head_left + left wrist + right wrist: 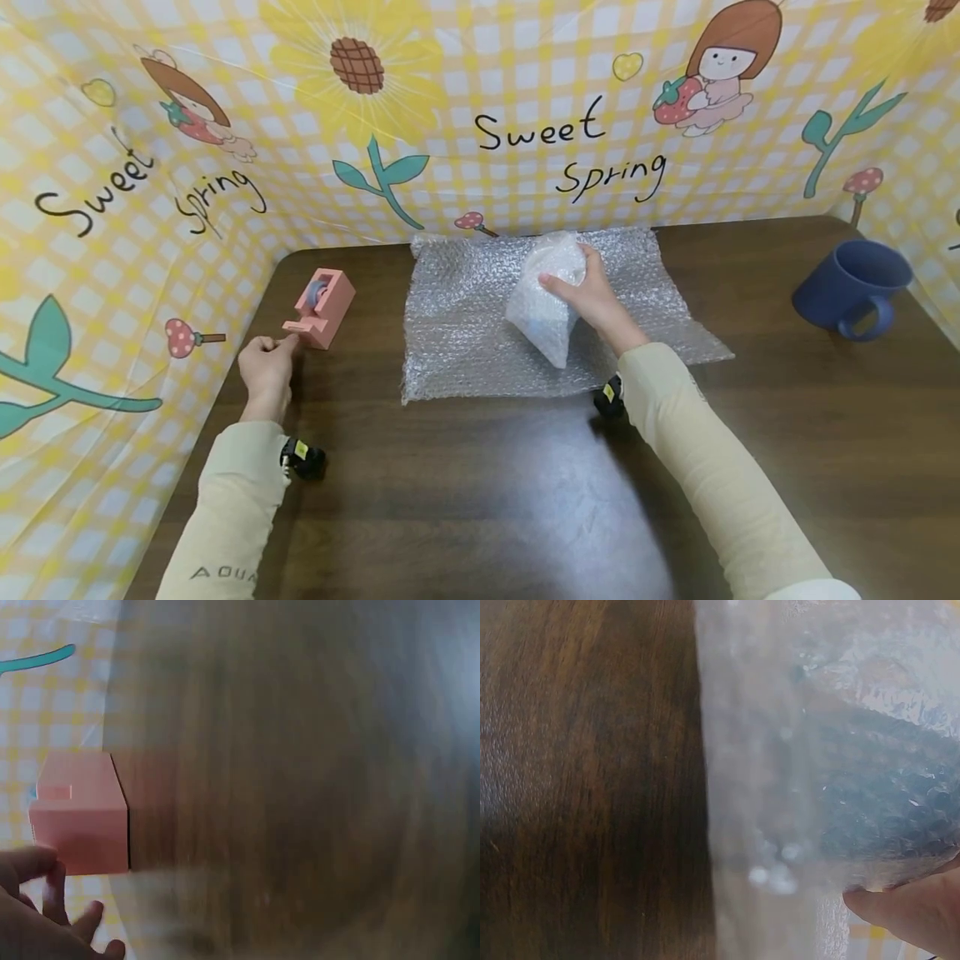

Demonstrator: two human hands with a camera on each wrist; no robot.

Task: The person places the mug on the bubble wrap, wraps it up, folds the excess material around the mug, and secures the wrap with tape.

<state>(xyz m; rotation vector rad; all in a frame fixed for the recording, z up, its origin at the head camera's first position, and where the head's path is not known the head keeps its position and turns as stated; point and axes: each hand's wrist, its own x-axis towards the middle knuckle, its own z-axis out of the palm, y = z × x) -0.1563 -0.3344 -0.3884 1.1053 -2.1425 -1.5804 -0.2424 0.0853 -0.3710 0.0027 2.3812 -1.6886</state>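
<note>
My left hand is at the front lip of a pink tape dispenser. Thumb and index finger meet there and pinch the tape end, the strip itself mostly hidden by the fingertips. A small roll of tape sits in the dispenser. With my right hand I hold a bubble-wrapped bundle, thumb on the near side and the other fingers behind it. Something bluish shows through the wrap in the right wrist view. The bundle tapers to a loose corner of wrap toward me.
A flat sheet of bubble wrap lies beneath the bundle on the dark wooden table. At the right stands a blue mug, its handle toward me. A yellow checked cloth hangs along the back and sides.
</note>
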